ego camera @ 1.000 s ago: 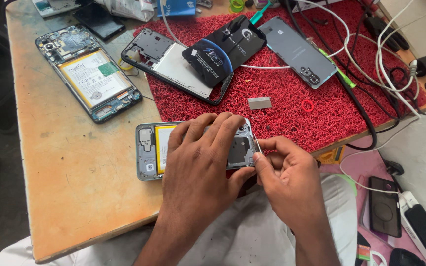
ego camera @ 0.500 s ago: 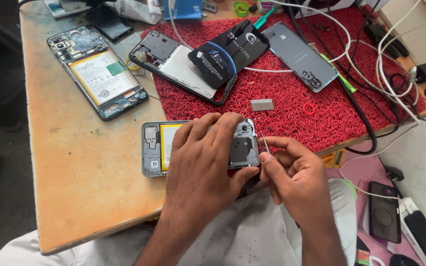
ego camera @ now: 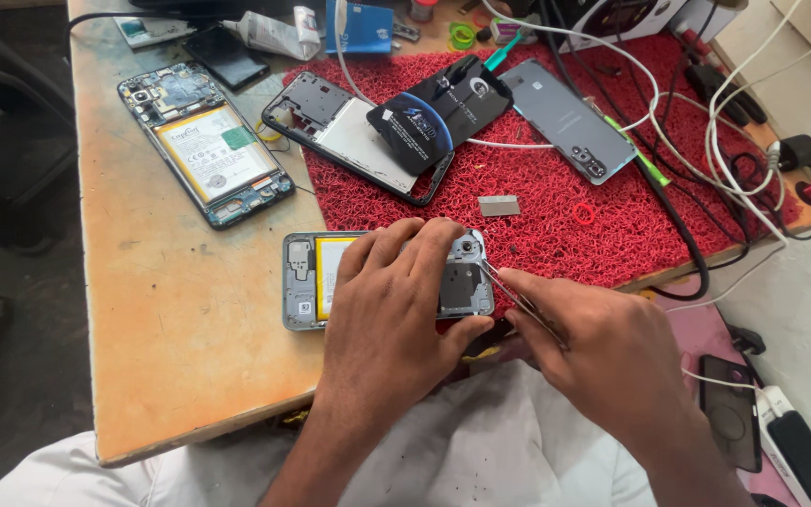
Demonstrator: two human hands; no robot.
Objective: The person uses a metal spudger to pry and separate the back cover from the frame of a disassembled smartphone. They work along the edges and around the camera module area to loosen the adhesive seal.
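The opened phone (ego camera: 312, 282), a flat grey rectangle with its back removed, lies at the near edge of the worn, orange-toned wooden table (ego camera: 171, 357), partly on the coarse red looped mat (ego camera: 556, 211). A yellow battery and grey metal shielding plates show inside it. The left hand (ego camera: 396, 310) lies flat over its middle, fingers spread and pressing it down, not clenched. The right hand (ego camera: 603, 343) pinches thin metal tweezers (ego camera: 509, 289), whose fine tips meet the phone's right end near the camera corner. Further back on the bare wood lies a second opened phone (ego camera: 204, 141) with a pale battery; on the mat rest a black frame with a silver plate (ego camera: 349, 131), a glossy black card (ego camera: 438, 113) and a smooth grey back cover (ego camera: 565, 117). White cables (ego camera: 734, 122) loop at the right
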